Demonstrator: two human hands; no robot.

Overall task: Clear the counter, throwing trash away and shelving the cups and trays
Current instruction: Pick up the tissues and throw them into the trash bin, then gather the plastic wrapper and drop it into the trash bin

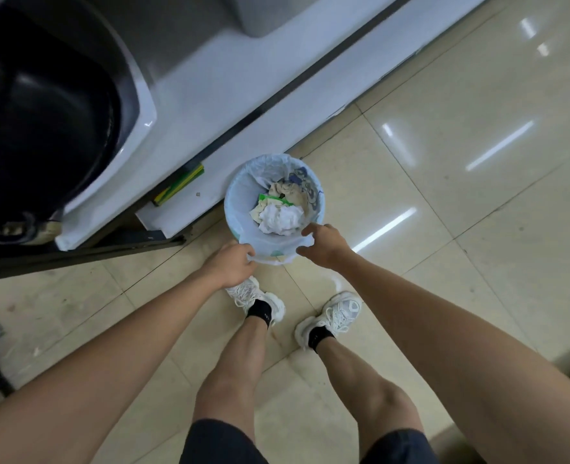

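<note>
A small lined trash bin (274, 202) stands on the tiled floor (444, 195) beside the counter base (210, 105). Crumpled white paper (280, 220) lies on top inside. The liner's near edge is pinched by the left hand (232, 265); the right hand (323, 246) is closed on the liner's rim.

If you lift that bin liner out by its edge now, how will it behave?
Probably floppy: the bin liner is thin film, bunched where the left hand and right hand pinch it. Likely light, since it holds mostly crumpled paper. It may stretch or tear.
</note>
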